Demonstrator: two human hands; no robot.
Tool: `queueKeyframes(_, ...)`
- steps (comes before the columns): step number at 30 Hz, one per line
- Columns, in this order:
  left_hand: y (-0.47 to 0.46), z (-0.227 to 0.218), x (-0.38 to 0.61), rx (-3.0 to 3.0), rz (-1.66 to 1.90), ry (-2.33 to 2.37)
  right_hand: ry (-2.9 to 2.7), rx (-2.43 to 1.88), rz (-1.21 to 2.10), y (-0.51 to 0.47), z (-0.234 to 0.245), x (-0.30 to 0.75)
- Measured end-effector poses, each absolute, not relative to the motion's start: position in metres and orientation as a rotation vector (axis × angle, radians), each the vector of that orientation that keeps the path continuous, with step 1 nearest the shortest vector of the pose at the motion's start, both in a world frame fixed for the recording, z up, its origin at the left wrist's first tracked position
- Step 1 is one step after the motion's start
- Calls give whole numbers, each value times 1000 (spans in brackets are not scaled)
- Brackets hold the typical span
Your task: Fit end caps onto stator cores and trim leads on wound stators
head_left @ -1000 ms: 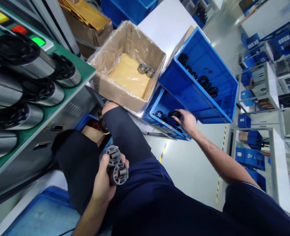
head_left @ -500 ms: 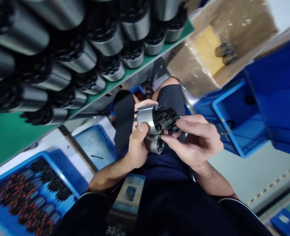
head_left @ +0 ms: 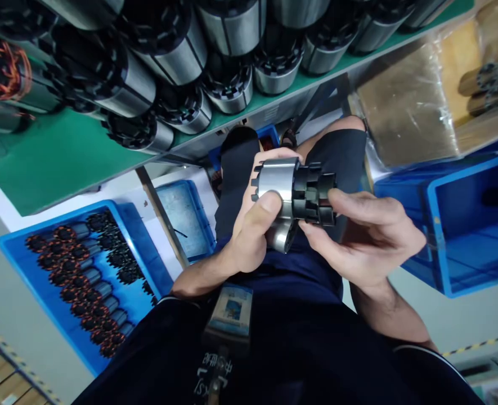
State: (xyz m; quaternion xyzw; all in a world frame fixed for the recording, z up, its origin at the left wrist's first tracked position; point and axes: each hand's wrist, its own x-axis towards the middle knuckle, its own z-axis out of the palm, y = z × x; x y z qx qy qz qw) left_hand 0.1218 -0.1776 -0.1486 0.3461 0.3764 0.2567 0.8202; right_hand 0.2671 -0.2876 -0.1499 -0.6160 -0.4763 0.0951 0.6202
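My left hand is closed around a silvery metal stator core, lying on its side with black prongs at its left end. A second metal core rests beneath it, partly hidden by the left hand. My right hand pinches a black toothed plastic insulator between thumb and fingers. This piece lines up with the core's right end and meets it; how deep it sits inside I cannot tell.
Rows of metal cores with black ends stand on the green bench top ahead. On the left, a blue tray holds copper-wound cores and black parts. To the right are a plastic-lined carton and a blue crate.
The black insulator has turned from a slant into line with the core and now meets its end. Both hands appear further right as the view has swung.
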Motion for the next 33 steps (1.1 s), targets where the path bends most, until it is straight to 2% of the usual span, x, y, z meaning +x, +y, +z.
queueKeyframes(14,-189,-155,130,779,613,730,-1288,-1301,71,-290,-154,286)
queueKeyframes(25,-158,-136,119,1177,349,394,-1374,-1242,48,-298,-157,306)
queueKeyframes(33,-167,-134,126,1049,292,451,-1351,-1421,-6,-311,-169,300)
